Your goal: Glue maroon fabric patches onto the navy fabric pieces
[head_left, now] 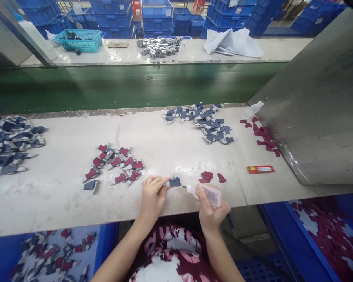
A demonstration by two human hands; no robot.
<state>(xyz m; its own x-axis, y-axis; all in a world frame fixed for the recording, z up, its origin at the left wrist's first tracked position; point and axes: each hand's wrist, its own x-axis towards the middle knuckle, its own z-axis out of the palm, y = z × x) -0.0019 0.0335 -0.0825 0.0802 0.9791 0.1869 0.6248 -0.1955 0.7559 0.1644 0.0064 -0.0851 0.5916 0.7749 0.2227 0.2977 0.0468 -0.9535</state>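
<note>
Two-handed work: our left fingers (158, 181) pinch a small, angular blue-and-grey piece (175, 181); our right fingers (203, 199) clasp a translucent plastic bottle (213, 195). Best squeeze gently!

The head-worn camera looks forward and down from above the near edge of the table (61, 156), close over the left hand (152, 197) and right hand (213, 210), reaching (it's a wide view) far blue crates (157, 23).
</note>
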